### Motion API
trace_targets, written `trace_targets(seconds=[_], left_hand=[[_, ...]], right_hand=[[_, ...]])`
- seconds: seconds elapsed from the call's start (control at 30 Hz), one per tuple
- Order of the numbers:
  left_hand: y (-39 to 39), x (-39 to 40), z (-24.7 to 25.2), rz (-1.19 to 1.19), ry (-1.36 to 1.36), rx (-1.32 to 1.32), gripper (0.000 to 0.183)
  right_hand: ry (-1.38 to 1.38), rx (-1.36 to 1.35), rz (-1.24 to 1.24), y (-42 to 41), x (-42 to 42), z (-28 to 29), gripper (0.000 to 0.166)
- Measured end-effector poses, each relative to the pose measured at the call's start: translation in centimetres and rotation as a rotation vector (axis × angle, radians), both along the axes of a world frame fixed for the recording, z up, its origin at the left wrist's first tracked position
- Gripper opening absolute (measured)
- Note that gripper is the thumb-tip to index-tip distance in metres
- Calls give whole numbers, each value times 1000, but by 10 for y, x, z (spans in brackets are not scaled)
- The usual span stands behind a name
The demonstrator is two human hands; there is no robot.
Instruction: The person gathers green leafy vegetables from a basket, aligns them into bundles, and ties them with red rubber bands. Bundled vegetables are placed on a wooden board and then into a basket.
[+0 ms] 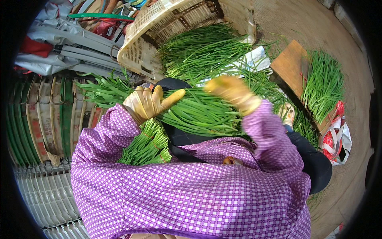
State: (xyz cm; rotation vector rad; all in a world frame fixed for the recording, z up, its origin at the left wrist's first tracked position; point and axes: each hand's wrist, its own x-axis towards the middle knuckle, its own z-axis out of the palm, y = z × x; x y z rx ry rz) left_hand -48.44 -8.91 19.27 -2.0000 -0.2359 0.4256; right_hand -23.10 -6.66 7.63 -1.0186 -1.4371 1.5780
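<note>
Both of my hands wear thin yellowish gloves. My left hand grips a bunch of garlic chives that lies across my lap, its thumb extended over the leaves. The leafy tips stick out to the left of that hand. My right hand is motion-blurred above the right part of the bunch, so its fingers and any hold are unclear. Under my left forearm rest chive bundles bound with thin red ties. Loose chives spread from a tipped plastic crate toward my knees.
The off-white crate opens toward me. At right, a chive bundle leans over a wooden board, near a white bag with red twine. Wire-handled containers stand in rows at left, below grey poles.
</note>
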Motion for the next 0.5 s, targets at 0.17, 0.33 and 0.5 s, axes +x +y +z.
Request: trace_targets(seconds=[0.17, 0.33, 0.5], left_hand=[[-5, 6, -3, 455, -87, -314, 68], [-11, -7, -3, 556, -246, -349, 73], [-12, -11, -8, 592, -355, -366, 76]], right_hand=[[299, -83, 12, -9, -41, -25, 19], [1265, -327, -225, -2, 60, -28, 22], [1519, -127, -556, -14, 128, -36, 20]])
